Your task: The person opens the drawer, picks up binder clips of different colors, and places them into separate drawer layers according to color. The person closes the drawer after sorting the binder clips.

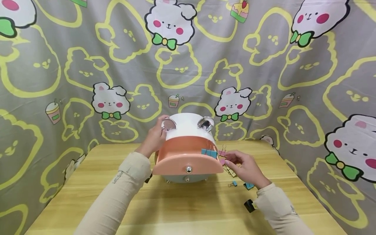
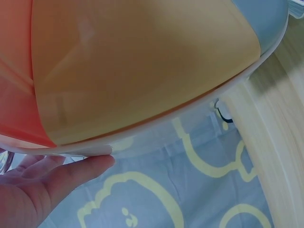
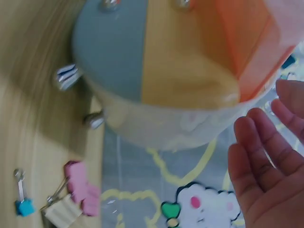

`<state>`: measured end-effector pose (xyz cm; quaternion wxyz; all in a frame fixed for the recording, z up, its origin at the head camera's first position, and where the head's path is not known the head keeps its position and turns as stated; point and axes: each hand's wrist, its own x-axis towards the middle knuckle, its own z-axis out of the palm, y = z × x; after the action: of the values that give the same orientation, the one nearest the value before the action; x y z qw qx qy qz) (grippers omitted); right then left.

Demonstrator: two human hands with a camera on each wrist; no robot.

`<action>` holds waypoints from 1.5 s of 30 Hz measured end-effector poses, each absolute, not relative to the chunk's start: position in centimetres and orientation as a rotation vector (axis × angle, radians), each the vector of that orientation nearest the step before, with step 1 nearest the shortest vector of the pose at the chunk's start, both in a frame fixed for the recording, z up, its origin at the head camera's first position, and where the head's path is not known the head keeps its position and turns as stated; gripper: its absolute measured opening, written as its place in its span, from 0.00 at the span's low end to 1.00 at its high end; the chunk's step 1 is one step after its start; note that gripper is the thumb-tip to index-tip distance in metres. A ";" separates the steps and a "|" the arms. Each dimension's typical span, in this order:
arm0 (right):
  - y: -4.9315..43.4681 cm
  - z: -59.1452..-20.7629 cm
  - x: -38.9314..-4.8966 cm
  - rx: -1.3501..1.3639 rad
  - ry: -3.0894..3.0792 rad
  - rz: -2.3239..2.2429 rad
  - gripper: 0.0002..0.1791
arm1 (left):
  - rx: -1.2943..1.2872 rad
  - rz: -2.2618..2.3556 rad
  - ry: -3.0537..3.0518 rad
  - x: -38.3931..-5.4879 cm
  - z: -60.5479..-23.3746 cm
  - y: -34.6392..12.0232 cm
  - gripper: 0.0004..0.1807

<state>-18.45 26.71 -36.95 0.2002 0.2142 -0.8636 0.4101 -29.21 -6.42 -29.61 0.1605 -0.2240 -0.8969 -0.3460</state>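
Note:
A round white cabinet [image 1: 186, 125] with silver ears stands on the table, its orange top drawer [image 1: 188, 163] pulled out. My left hand [image 1: 155, 135] rests against the cabinet's upper left side, beside the silver left ear [image 1: 169, 124]. In the left wrist view, outstretched fingers [image 2: 83, 173] touch the white shell's edge. A teal binder clip [image 1: 209, 152] is at the right end of the drawer. My right hand [image 1: 245, 166] is just right of the drawer, near pink binder clips [image 1: 222, 152]. Its loosely bent fingers [image 3: 256, 137] hold nothing visible; the fingertips are partly hidden.
Below the orange drawer are a yellow drawer [image 3: 185, 61] and a grey-blue one [image 3: 111, 47]. Right of the cabinet lie a cream binder clip [image 3: 63, 211], a small teal one [image 1: 234, 183], a larger teal one [image 1: 248, 186] and a black one [image 1: 249, 205]. Patterned cloth [image 1: 182, 81] hangs behind.

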 end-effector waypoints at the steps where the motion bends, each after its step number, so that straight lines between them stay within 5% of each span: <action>1: 26.5 -36.6 -18.3 0.631 -2.398 1.159 0.12 | -0.637 -0.993 -2.566 -29.2 -29.5 -6.4 0.25; 27: 23.6 -35.1 -19.2 0.909 -2.437 1.045 0.17 | -0.585 -0.998 -2.598 -29.0 -29.5 -7.8 0.24; 45: 25.8 -34.9 -18.2 0.724 -2.509 1.069 0.17 | -0.619 -1.021 -2.581 -29.1 -29.2 -6.2 0.25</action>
<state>-18.23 25.81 -34.93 0.1593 0.2533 -0.8778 0.3741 -29.09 -6.24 -29.18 0.1483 -0.2152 -0.8976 -0.3551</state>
